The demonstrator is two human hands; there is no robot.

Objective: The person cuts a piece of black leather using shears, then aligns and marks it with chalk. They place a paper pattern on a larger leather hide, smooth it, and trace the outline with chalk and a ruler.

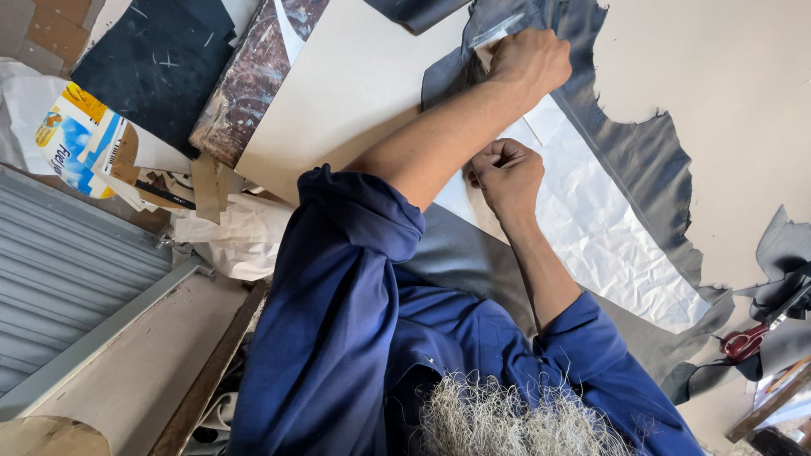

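Observation:
A dark grey leather hide [642,160] lies spread on a beige table [363,76], with a white crumpled paper sheet [591,219] on top of it. My left hand [528,59] reaches far across to the upper end of the paper. It is closed around a thin flat grey tool [498,29] whose tip rests on the hide. My right hand [507,173] is curled into a fist and presses down on the near edge of the paper. I cannot tell whether it pinches anything. Rolled blue sleeves cover both arms.
Red-handled scissors [748,342] lie on leather scraps at the right edge. A black sheet [156,63], a brown marbled board [245,84] and a printed carton [72,135] are stacked at the upper left. A corrugated metal shutter [59,262] fills the lower left.

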